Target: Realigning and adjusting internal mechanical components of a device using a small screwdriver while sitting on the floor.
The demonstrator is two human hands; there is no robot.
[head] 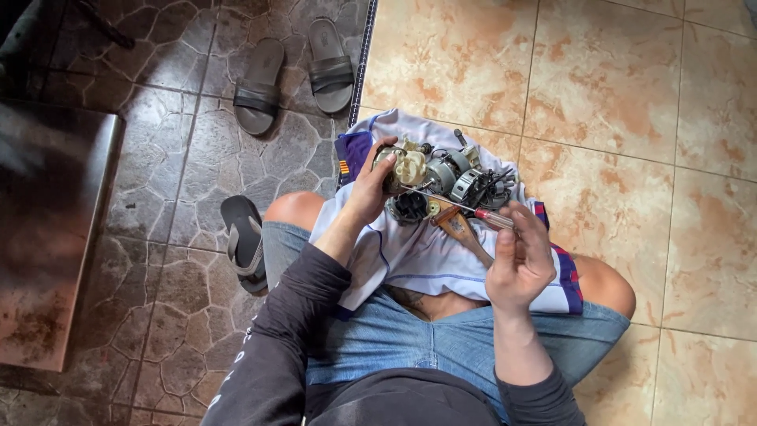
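On lap cloth [410,256] (parts heaped), left hand [369,189] grips beige part [408,167]; right hand [516,264] pinches screwdriver [465,207]

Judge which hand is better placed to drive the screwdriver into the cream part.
Right. The right hand grips the screwdriver by its red handle, tip toward the cream part; the left hand is occupied steadying that part.
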